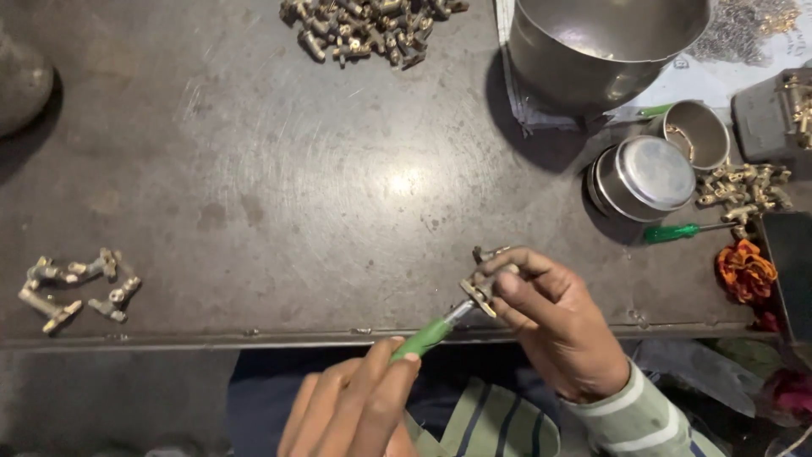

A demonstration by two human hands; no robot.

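Observation:
My right hand (pixel 558 330), in a striped sleeve, pinches a small brass fitting (pixel 484 283) just above the front edge of the dark metal table (pixel 279 195). My left hand (pixel 355 406) grips the green handle of a screwdriver (pixel 427 336). The screwdriver's metal shaft points up and to the right, and its tip meets the fitting. Both hands hover over the table's near edge, close to my lap.
A heap of brass fittings (pixel 364 30) lies at the far edge, a few more (pixel 72 288) at the near left. At the right stand a large steel bowl (pixel 592 51), a lidded steel tin (pixel 647 178), a small cup (pixel 698 131), another green screwdriver (pixel 677 232), more fittings (pixel 744 190) and an orange flower (pixel 746 271).

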